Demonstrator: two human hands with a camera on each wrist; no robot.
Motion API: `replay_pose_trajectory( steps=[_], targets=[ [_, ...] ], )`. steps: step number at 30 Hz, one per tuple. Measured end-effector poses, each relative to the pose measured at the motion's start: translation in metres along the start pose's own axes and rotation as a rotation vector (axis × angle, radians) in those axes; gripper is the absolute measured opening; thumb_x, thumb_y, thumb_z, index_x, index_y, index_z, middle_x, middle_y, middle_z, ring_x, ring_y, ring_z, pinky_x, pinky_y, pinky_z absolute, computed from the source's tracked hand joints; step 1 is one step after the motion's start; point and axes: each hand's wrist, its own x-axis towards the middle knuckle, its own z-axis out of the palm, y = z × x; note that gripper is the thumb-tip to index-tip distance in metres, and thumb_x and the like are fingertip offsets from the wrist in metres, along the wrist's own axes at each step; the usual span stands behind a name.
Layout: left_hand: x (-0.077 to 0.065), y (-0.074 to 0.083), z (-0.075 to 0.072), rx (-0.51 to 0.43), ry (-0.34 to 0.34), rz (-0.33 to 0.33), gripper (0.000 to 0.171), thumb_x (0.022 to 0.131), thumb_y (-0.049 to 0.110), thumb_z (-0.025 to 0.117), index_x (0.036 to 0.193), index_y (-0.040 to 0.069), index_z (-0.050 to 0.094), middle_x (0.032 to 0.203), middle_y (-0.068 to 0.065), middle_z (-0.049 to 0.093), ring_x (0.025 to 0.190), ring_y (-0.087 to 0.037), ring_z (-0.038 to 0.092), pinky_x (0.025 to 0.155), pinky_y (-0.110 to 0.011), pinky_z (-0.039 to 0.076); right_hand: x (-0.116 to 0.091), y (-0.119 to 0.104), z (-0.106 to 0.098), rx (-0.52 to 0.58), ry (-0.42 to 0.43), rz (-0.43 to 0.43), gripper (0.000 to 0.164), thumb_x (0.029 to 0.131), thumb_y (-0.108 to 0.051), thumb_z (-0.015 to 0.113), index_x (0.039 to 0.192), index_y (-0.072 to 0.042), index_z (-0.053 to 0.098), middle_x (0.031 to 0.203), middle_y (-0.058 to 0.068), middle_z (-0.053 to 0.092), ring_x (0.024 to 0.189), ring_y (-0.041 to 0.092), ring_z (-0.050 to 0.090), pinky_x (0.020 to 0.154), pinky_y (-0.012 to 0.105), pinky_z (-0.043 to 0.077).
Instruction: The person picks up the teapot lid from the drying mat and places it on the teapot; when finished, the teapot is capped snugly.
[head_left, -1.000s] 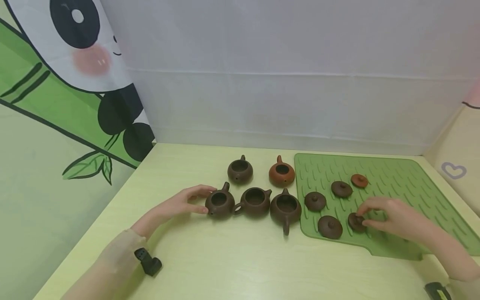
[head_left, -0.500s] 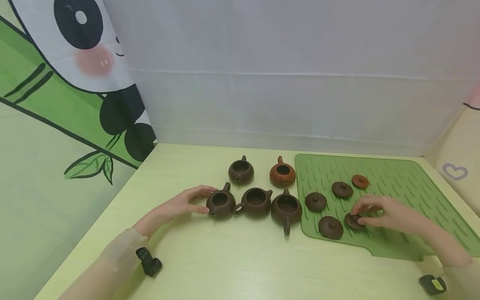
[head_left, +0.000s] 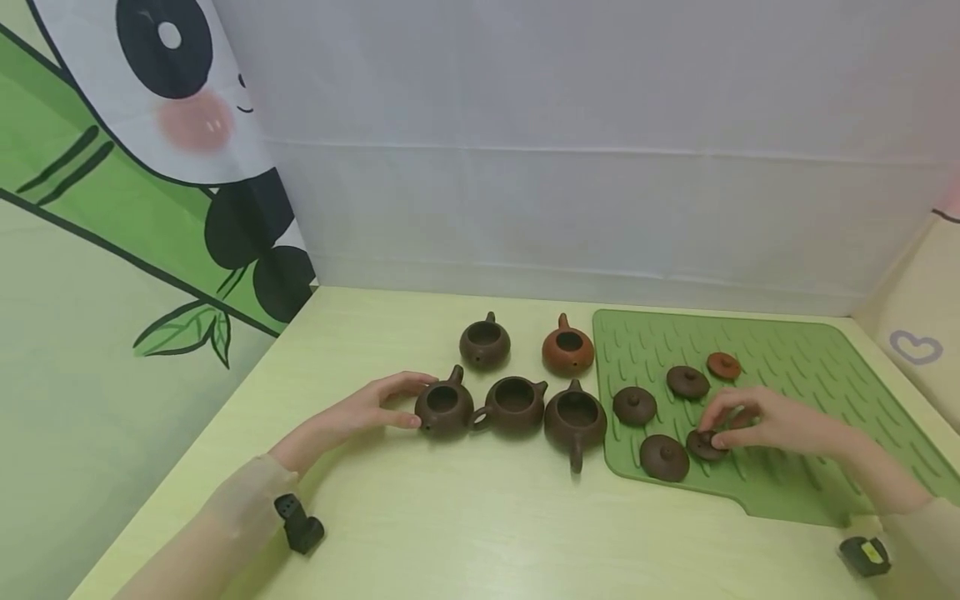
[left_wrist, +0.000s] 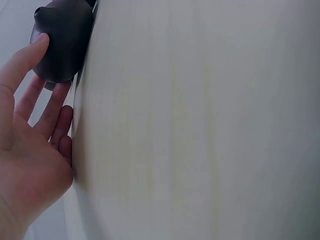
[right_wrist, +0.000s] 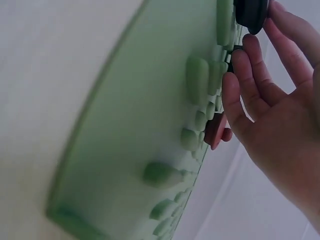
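My left hand [head_left: 367, 408] holds a small dark brown teapot [head_left: 448, 425] by its left side. In the left wrist view, the thumb lies on that teapot [left_wrist: 65, 42] near its spout, and the fingers reach to its other side. On the green mat, my right hand [head_left: 776, 423] pinches a dark round teapot lid [head_left: 699, 448] between thumb and fingers. This lid [right_wrist: 252, 12] is cut off by the top edge in the right wrist view, with the thumb at it and the other fingers spread below. Its knob is mostly hidden by the fingers.
Beside the held teapot stand two lidless brown teapots [head_left: 513, 408]; behind are another brown one [head_left: 483, 358] and a reddish one [head_left: 558, 362]. The ridged green mat [head_left: 795, 337] carries more lids, including a large brown one [head_left: 663, 471] and a small red one [head_left: 723, 365].
My right hand has shifted slightly left with the lid, bringing it closer to the large brown lid. My left hand stays at the teapot. The whole view drifts a little.
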Motion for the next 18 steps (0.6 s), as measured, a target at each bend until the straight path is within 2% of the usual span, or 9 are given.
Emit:
replay_pose_trajectory(
  steps=[4, 7, 13, 18],
  targets=[
    [-0.001, 0.002, 0.001, 0.004, 0.008, -0.005, 0.063, 0.087, 0.025, 0.075, 0.144, 0.022, 0.049, 0.145, -0.006, 0.053, 0.139, -0.031, 0.043, 0.118, -0.058, 0.024, 0.004, -0.002, -0.005, -0.024, 0.02, -0.037, 0.022, 0.089, -0.001, 0.068, 0.105, -0.016, 0.067, 0.102, -0.006, 0.067, 0.087, 0.004, 0.065, 0.072, 0.025, 0.055],
    [-0.001, 0.002, 0.001, 0.003, 0.009, -0.003, 0.063, 0.087, 0.025, 0.075, 0.144, 0.022, 0.049, 0.146, -0.006, 0.053, 0.14, -0.03, 0.043, 0.118, -0.056, 0.025, 0.008, -0.006, -0.009, -0.07, 0.052, -0.04, 0.021, 0.089, -0.003, 0.07, 0.103, -0.019, 0.067, 0.101, -0.008, 0.066, 0.089, 0.005, 0.063, 0.076, 0.025, 0.055],
    [-0.002, 0.001, 0.002, 0.005, 0.017, -0.012, 0.063, 0.087, 0.026, 0.075, 0.145, 0.022, 0.048, 0.146, -0.006, 0.053, 0.14, -0.03, 0.043, 0.118, -0.056, 0.025, 0.021, -0.025, -0.013, -0.155, 0.122, 0.008, 0.019, 0.09, -0.009, 0.07, 0.103, -0.023, 0.067, 0.102, -0.009, 0.064, 0.095, 0.003, 0.059, 0.084, 0.026, 0.053],
    [-0.001, -0.002, 0.002, 0.017, 0.026, -0.016, 0.064, 0.087, 0.027, 0.076, 0.145, 0.024, 0.048, 0.146, -0.004, 0.053, 0.139, -0.027, 0.044, 0.118, -0.054, 0.027, 0.039, -0.046, -0.009, -0.129, 0.151, 0.065, 0.015, 0.091, -0.012, 0.071, 0.102, -0.021, 0.068, 0.103, -0.005, 0.068, 0.093, 0.004, 0.061, 0.079, 0.024, 0.051]
  ],
)
